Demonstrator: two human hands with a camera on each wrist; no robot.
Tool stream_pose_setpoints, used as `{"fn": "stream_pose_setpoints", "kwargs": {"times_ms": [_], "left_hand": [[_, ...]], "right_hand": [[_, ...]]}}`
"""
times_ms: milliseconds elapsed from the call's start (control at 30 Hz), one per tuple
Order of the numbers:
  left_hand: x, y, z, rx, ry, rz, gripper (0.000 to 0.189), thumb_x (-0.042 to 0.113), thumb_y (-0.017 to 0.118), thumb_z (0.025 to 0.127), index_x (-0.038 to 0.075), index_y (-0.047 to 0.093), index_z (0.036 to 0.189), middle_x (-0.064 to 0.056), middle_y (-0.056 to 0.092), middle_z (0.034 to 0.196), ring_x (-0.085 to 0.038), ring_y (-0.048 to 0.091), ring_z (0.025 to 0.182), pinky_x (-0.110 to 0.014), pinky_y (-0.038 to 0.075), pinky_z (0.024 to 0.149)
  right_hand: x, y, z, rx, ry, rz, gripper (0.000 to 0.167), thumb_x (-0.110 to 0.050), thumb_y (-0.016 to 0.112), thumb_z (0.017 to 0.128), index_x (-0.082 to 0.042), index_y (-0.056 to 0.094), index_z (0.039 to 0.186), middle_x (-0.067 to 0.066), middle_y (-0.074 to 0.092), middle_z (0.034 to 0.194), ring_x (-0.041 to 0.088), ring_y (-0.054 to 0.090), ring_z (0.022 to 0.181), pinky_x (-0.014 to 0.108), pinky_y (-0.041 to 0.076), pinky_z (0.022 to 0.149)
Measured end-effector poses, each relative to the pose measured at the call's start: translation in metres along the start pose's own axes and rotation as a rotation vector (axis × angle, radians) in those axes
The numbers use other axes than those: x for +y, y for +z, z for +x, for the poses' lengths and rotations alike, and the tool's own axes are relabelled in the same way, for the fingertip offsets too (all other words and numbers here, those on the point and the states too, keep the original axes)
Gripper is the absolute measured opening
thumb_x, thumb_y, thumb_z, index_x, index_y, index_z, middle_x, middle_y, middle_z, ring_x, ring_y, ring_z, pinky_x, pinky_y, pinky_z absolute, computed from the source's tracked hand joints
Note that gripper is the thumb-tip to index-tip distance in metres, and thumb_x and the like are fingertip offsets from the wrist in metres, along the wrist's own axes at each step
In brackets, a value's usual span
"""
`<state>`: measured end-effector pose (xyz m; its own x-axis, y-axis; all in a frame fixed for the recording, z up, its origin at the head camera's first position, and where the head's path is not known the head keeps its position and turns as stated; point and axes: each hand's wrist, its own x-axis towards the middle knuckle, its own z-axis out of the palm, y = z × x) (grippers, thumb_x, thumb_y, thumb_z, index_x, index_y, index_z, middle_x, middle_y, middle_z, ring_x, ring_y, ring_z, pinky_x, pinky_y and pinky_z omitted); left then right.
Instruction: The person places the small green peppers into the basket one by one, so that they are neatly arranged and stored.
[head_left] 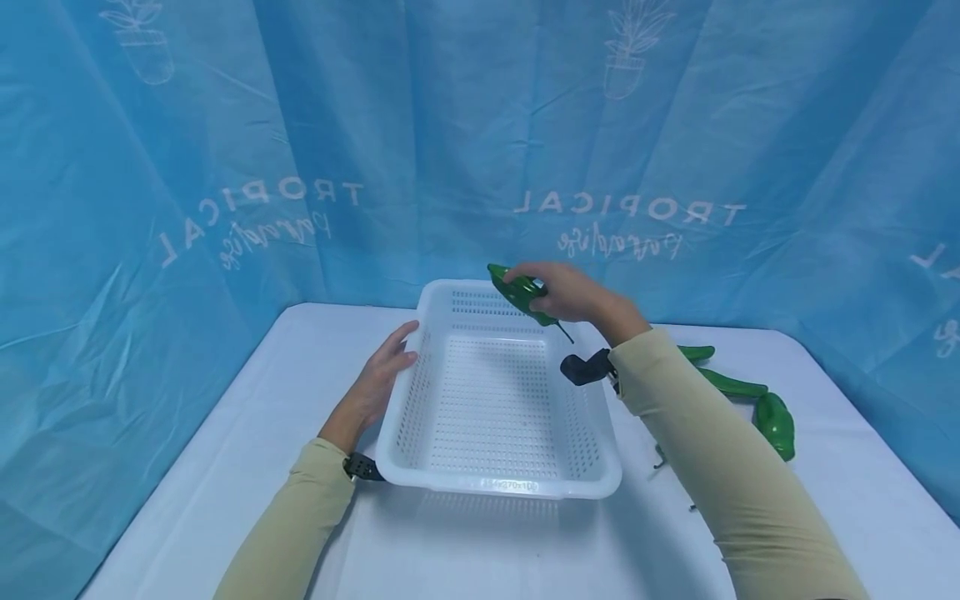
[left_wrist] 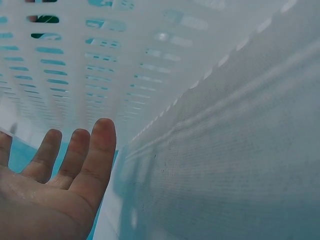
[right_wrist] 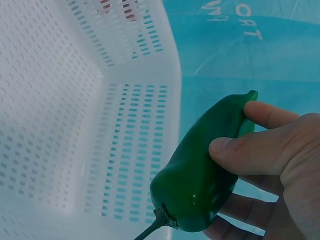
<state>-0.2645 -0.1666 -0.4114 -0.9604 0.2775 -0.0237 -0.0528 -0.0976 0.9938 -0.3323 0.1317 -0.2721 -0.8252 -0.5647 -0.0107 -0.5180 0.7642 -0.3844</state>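
My right hand (head_left: 558, 290) grips a glossy green pepper (right_wrist: 197, 170) between thumb and fingers, its thin stem hanging down. In the head view, the pepper overlaps the far right rim of a white perforated plastic basket (head_left: 495, 487). The right wrist view has the pepper beside the basket wall. At the basket's left side is my left hand (head_left: 382, 375), with thumb and fingertips right at the rim. Its fingers (left_wrist: 95, 165) look nearly straight in the left wrist view, next to the slotted outer wall. The basket floor shows bare.
On the right of the white table (head_left: 225, 483) lie more green peppers, among them a broad one (head_left: 775, 425) and a long one (head_left: 731, 383). My right sleeve (head_left: 720, 467) hides part of that group. A blue printed curtain (head_left: 465, 150) hangs behind the table and around its sides.
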Motion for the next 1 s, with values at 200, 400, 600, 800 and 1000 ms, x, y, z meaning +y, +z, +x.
{"fn": "stream_pose_setpoints", "kwargs": {"times_ms": [200,400,600,800,1000], "left_hand": [[-0.001,0.000,0.001,0.000,-0.002,-0.007,0.067,0.028,0.049,0.099,0.035,0.017,0.157,-0.008,0.031,0.158,-0.038,0.043,0.138,-0.049,0.049,0.106],[-0.002,-0.002,0.001,0.009,-0.006,-0.008,0.069,0.028,0.050,0.097,0.036,0.017,0.157,-0.008,0.029,0.158,-0.037,0.042,0.138,-0.045,0.048,0.104],[-0.002,-0.001,0.002,-0.005,0.006,-0.012,0.068,0.028,0.050,0.098,0.035,0.017,0.157,-0.008,0.031,0.157,-0.036,0.044,0.136,-0.044,0.049,0.103],[-0.002,-0.003,0.003,-0.002,0.012,-0.004,0.068,0.028,0.050,0.099,0.034,0.017,0.157,-0.009,0.032,0.157,-0.036,0.045,0.136,-0.042,0.050,0.102],[-0.002,-0.002,0.001,0.000,0.008,-0.005,0.068,0.028,0.049,0.099,0.034,0.015,0.158,-0.009,0.030,0.158,-0.037,0.043,0.138,-0.044,0.049,0.104]], "right_hand": [[0.000,0.010,0.003,-0.021,-0.006,0.012,0.055,0.001,0.052,0.095,-0.023,0.050,0.144,0.015,0.047,0.149,0.034,0.054,0.124,0.049,0.053,0.091],[-0.003,0.023,0.008,-0.069,-0.012,0.028,0.055,0.002,0.051,0.094,-0.025,0.053,0.143,0.015,0.050,0.148,0.032,0.054,0.122,0.046,0.052,0.089],[0.000,0.032,0.013,-0.089,-0.019,0.049,0.053,0.004,0.052,0.094,-0.024,0.058,0.139,0.010,0.050,0.150,0.030,0.054,0.124,0.043,0.051,0.087],[-0.005,0.038,0.018,-0.123,-0.018,0.062,0.055,0.008,0.051,0.093,-0.022,0.059,0.138,0.011,0.049,0.151,0.030,0.053,0.128,0.043,0.052,0.091],[-0.006,0.053,0.027,-0.133,-0.019,0.065,0.056,0.008,0.050,0.091,-0.021,0.059,0.138,0.010,0.050,0.150,0.030,0.051,0.133,0.047,0.052,0.098]]}}
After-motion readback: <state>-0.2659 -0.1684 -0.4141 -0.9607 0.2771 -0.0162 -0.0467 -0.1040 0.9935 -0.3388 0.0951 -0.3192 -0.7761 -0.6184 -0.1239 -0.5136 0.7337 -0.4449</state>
